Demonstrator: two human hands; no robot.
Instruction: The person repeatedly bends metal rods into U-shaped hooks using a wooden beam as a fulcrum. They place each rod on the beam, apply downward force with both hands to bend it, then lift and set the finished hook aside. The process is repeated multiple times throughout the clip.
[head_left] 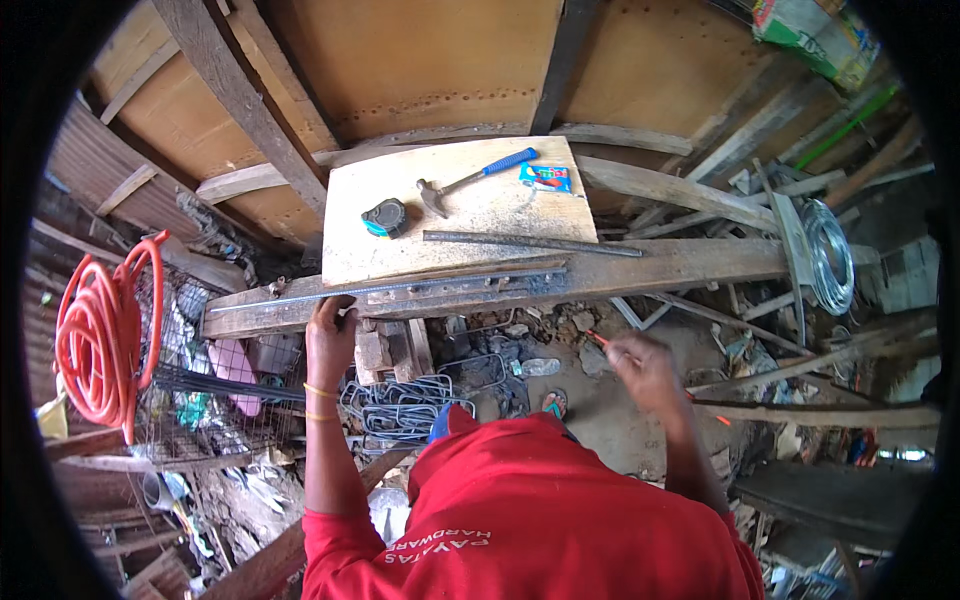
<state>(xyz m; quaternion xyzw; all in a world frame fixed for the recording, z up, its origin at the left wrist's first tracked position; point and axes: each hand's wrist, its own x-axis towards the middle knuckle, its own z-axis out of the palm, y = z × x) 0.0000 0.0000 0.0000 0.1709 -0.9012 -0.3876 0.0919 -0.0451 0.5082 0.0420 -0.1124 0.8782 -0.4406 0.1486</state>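
A thin ribbed steel rod (pixel 440 280) lies along the thick wooden beam (pixel 690 265), beside a wooden strip with metal pegs (pixel 450 290). My left hand (pixel 332 318) is at the near edge of the beam, its fingers closed about the rod. To the right, in front of the beam, my right hand (pixel 648 372) is raised and blurred by motion. Its fingers are closed on a slim orange-red stick (pixel 598 338) whose tip sticks out; its kind is unclear. On a pale board (pixel 365 180) behind lie a blue-handled hammer (pixel 480 178), a tape measure (pixel 385 217) and a small blue packet (pixel 546 178).
A dark metal bar (pixel 530 243) crosses the board's near edge. Bent steel stirrups (pixel 400 405) are piled below the beam, near stacked wood blocks (pixel 375 355). A coiled red hose (pixel 95 350) hangs at left, a wire coil (pixel 828 258) at right. A plastic bottle (pixel 540 367) lies on the ground.
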